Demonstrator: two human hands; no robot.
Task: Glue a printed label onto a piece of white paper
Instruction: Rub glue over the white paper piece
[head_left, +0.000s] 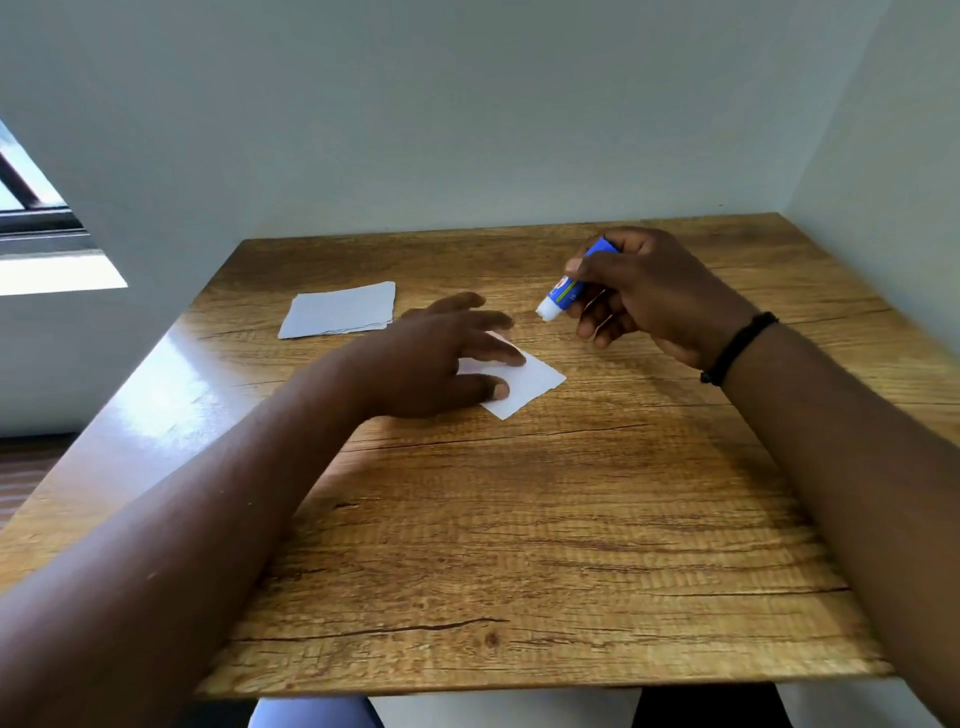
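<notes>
A small white paper piece (530, 384) lies on the wooden table (519, 519) near its middle. My left hand (436, 358) rests flat on the paper's left part, fingers spread, thumb and a fingertip pressing it down. No print shows on the paper's visible face. My right hand (654, 291) hovers to the right and a little behind, holding a blue glue stick (569, 288) tilted with its uncapped white tip pointing down-left, just above the table and apart from the paper.
A small stack of white paper sheets (340, 309) lies at the back left of the table. Walls close the table at the back and right. A window (36, 208) is at the far left. The table's front edge is near me.
</notes>
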